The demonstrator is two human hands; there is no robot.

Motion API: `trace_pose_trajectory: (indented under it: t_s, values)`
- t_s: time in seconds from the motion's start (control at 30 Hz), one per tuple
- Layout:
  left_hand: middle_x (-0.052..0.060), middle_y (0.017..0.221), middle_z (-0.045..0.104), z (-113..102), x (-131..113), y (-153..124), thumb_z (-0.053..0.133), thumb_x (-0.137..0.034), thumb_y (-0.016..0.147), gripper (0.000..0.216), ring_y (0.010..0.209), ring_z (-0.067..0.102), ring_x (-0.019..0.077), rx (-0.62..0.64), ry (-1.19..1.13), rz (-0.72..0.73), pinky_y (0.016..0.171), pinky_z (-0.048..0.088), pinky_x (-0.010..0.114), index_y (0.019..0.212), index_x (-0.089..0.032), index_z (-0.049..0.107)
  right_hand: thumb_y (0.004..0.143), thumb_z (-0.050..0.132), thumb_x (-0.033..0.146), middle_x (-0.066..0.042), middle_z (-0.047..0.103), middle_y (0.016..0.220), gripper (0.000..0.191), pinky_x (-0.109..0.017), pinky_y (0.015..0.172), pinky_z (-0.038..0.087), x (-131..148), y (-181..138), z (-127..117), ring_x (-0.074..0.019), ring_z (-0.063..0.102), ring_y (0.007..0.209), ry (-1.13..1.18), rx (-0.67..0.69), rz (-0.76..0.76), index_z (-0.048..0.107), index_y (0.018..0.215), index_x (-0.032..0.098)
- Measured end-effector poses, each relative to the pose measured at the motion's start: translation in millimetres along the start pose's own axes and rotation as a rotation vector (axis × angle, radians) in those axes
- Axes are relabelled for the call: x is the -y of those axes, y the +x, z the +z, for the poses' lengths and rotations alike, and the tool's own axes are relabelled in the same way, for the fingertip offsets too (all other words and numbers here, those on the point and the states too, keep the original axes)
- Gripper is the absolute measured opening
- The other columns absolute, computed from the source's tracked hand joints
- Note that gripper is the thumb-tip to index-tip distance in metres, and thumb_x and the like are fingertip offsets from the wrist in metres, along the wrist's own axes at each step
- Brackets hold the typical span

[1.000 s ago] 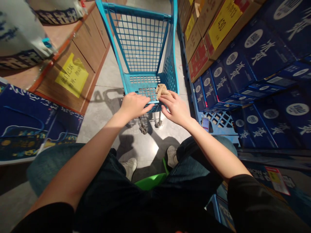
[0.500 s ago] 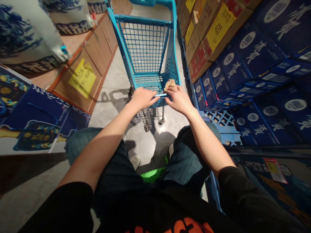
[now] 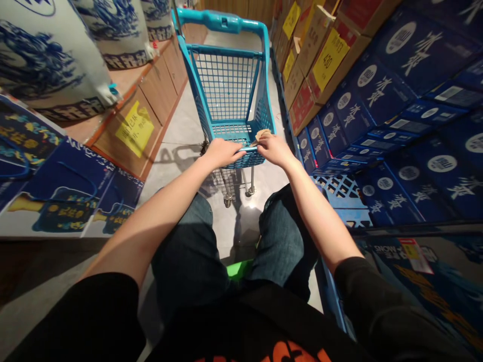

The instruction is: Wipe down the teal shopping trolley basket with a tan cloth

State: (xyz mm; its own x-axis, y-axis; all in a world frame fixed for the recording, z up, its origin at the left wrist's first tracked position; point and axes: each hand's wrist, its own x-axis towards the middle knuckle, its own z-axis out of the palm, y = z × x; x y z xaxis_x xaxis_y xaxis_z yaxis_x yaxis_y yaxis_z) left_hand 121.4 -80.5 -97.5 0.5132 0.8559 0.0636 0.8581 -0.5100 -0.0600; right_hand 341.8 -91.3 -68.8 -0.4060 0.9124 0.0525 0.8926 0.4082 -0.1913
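Observation:
A blue plastic shopping cart (image 3: 230, 85) stands in the aisle straight ahead of me. My left hand (image 3: 222, 152) is closed over the cart's near front rim. Just to its right, my right hand (image 3: 274, 149) rests on the same rim, pinching a small tan cloth (image 3: 261, 134) against it. Both arms reach forward over my knees in dark jeans. A green stool (image 3: 238, 269) shows between my legs.
Stacked blue cartons (image 3: 381, 100) and brown boxes with yellow price tags (image 3: 331, 59) line the right. On the left, blue-and-white jars (image 3: 45, 65) sit on a wooden cabinet with a yellow notice (image 3: 135, 128). Blue gift boxes (image 3: 56, 191) lie left. A blue pallet (image 3: 339, 188) sits low right.
The view has risen and drawn back, so the cart looks farther away and its handle now shows. Both hands stay on the cart's rim, the right one still with the cloth.

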Motion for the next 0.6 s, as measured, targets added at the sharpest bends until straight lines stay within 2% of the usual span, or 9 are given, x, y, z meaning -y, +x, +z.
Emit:
trace_pose_trajectory:
  t_s: [0.07,0.2,0.27,0.33,0.4,0.5,0.6]
  values:
    - [0.019,0.116,0.083,2,-1,0,0.043,-0.051,0.111,0.051,0.114,0.078,0.0409,-0.013,-0.001,-0.014,0.084,0.049,0.042,0.125,-0.018,0.080,0.105,0.050,0.023,-0.018,0.073,0.144,0.041,-0.049,0.125,0.046,11,3,6,-0.0347,0.059,0.141,0.025,-0.008,-0.027,0.080,0.130,0.009]
    - [0.021,0.116,0.083,6,-5,-1,0.046,-0.048,0.109,0.050,0.112,0.078,0.0404,-0.060,-0.021,-0.037,0.087,0.050,0.044,0.126,-0.016,0.080,0.104,0.055,0.023,-0.014,0.074,0.146,0.039,-0.045,0.129,0.040,27,6,12,-0.0307,0.058,0.143,0.101,-0.007,-0.201,0.078,0.135,0.012]
    - [0.020,0.114,0.083,7,-7,-2,0.044,-0.049,0.109,0.051,0.110,0.079,0.0393,-0.085,-0.021,-0.040,0.087,0.050,0.044,0.123,-0.017,0.081,0.105,0.052,0.022,-0.014,0.075,0.142,0.038,-0.046,0.124,0.045,24,6,10,-0.0304,0.062,0.137,0.092,-0.008,-0.155,0.080,0.129,0.013]
    - [0.019,0.110,0.084,9,-8,-2,0.041,-0.052,0.110,0.054,0.107,0.079,0.0386,-0.099,-0.012,-0.036,0.086,0.050,0.043,0.120,-0.017,0.081,0.106,0.049,0.022,-0.016,0.076,0.137,0.038,-0.049,0.118,0.050,18,5,7,-0.0325,0.064,0.133,0.061,-0.016,-0.046,0.082,0.123,0.013]
    - [0.019,0.108,0.084,10,-8,-2,0.040,-0.053,0.111,0.055,0.106,0.080,0.0380,-0.105,-0.007,-0.027,0.085,0.050,0.043,0.117,-0.017,0.081,0.105,0.049,0.023,-0.018,0.076,0.136,0.037,-0.053,0.117,0.051,13,3,7,-0.0352,0.063,0.133,0.038,-0.023,0.018,0.082,0.121,0.013]
    - [0.020,0.107,0.084,11,-8,-3,0.042,-0.051,0.110,0.053,0.105,0.079,0.0379,-0.124,-0.022,-0.023,0.085,0.049,0.043,0.116,-0.017,0.081,0.102,0.057,0.025,-0.018,0.071,0.147,0.039,-0.057,0.124,0.046,16,-1,12,-0.0390,0.056,0.142,0.044,-0.037,-0.012,0.078,0.132,0.013]
    - [0.021,0.108,0.083,11,-8,-3,0.047,-0.044,0.107,0.046,0.107,0.079,0.0392,-0.125,-0.047,-0.028,0.087,0.050,0.045,0.114,-0.015,0.082,0.100,0.061,0.029,-0.016,0.066,0.157,0.048,-0.057,0.133,0.035,24,-1,18,-0.0373,0.047,0.153,0.113,-0.024,-0.153,0.070,0.143,0.011]
